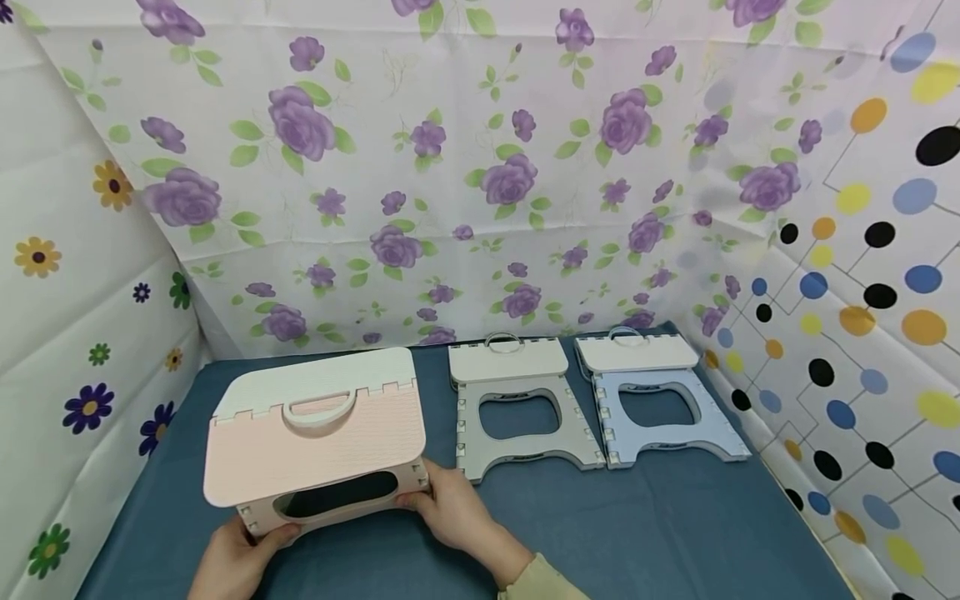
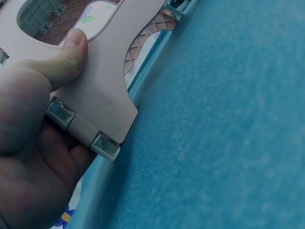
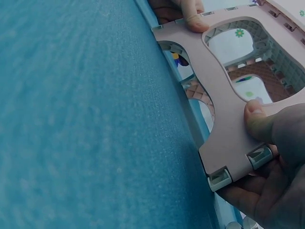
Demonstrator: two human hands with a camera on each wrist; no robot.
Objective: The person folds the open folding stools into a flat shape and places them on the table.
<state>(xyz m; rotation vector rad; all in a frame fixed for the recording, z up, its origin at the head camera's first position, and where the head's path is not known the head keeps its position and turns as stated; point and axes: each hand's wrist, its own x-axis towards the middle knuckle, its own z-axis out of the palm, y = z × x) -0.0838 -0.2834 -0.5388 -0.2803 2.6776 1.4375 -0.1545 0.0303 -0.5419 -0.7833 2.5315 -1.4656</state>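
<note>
A pink and white folding step stool (image 1: 322, 442) stands unfolded at the left of the table, its white handle lying on the top. My left hand (image 1: 236, 557) grips the near left leg, thumb on the front panel and fingers round the side edge. On the near right leg my right hand (image 1: 457, 508) has the same kind of hold. In the left wrist view the left thumb lies beside the oval opening of the pink panel (image 2: 102, 76). The right wrist view shows both thumbs on that panel (image 3: 224, 114), with the leg's foot close to the cloth.
A grey-green folding stool (image 1: 517, 417) and a blue one (image 1: 660, 408) lie to the right, white tops toward the back. Blue cloth (image 1: 660, 533) covers the table. A flowered curtain (image 1: 450, 167) hangs behind, and a dotted one (image 1: 862, 333) borders the right side.
</note>
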